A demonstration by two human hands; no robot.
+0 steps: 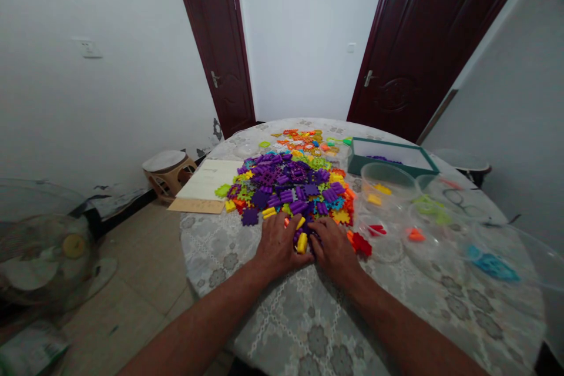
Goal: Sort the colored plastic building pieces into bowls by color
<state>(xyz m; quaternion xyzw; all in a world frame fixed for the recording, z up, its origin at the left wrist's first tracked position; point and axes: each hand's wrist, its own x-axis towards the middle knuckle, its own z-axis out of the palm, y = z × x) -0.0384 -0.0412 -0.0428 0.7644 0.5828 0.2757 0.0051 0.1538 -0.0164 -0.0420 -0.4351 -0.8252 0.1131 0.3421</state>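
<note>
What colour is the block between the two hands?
The block is yellow; the head view shows it.

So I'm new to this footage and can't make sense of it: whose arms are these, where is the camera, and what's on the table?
No machine here: one camera sits on a person's head, looking forward and down, so the arms are their own. The left hand and right hand rest on the near edge of a pile of plastic pieces, mostly purple, on a round table. A yellow piece sits between the hands; whether either grips it is unclear. To the right stand clear bowls, each with a few pieces of one colour, and a teal box.
</note>
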